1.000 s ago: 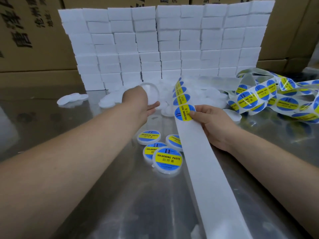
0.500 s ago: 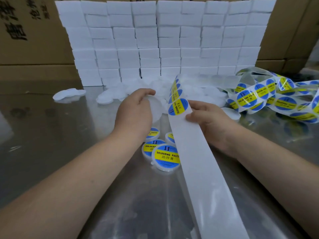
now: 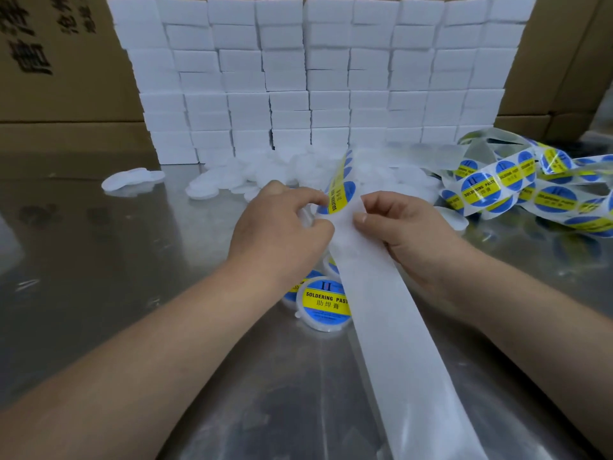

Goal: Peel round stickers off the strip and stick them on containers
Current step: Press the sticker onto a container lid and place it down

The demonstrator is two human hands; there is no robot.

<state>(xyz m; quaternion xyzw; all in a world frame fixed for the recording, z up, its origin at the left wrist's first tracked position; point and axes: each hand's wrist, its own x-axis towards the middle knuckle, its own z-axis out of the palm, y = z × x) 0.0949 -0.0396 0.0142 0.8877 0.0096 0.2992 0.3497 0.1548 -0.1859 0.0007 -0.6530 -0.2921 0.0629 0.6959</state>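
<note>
left hand (image 3: 282,234): centre of frame, forearm entering from lower left; fingers curl round a clear container (image 3: 306,215), mostly hidden, thumb and forefinger tips at the sticker's edge.
right hand (image 3: 408,230): just right of centre, thumb and forefinger pinch the strip's right edge.
strip (image 3: 398,343): white backing running from the hands to lower right; blue-and-yellow sticker (image 3: 343,198) between the hands.
labelled containers (image 3: 326,303): on the desk (image 3: 99,277), below the left hand.

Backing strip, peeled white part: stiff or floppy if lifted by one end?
Probably floppy: the backing strip drapes from the right hand toward the camera, and its sticker-loaded part lies in loose loops. Likely light: thin, slightly translucent. Might slide easily on the shiny metal table.
</note>
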